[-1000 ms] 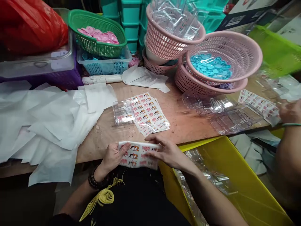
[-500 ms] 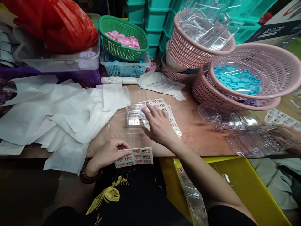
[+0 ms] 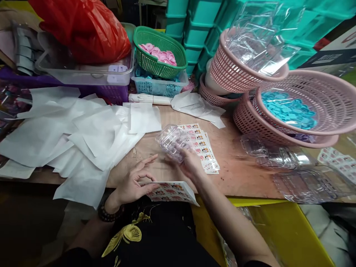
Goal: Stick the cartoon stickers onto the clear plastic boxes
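Note:
My left hand (image 3: 136, 184) pinches a sticker sheet (image 3: 174, 193) at its left end, close to the table's front edge. Rows of pink and orange cartoon figures cover this sheet, which tilts and bends a little. A clear plastic box (image 3: 171, 142) is gripped at its lower right corner by my right hand (image 3: 190, 163); the box is tilted, and some fingers are hidden or blurred. Beside it, under my right hand's far side, lies a stack of similar sticker sheets (image 3: 205, 152) on the wooden table (image 3: 225, 159).
White backing papers (image 3: 83, 129) are heaped at left. Pink baskets (image 3: 300, 83) hold blue pieces and clear boxes at right. A green basket (image 3: 161, 52) with pink pieces stands behind. More clear plastic cases (image 3: 308, 181) lie at right, above a yellow container (image 3: 283, 230).
My right hand has closed on the clear box and lifted and turned it from where it lay flat. The sticker sheet in my left hand has tilted. The view has shifted slightly.

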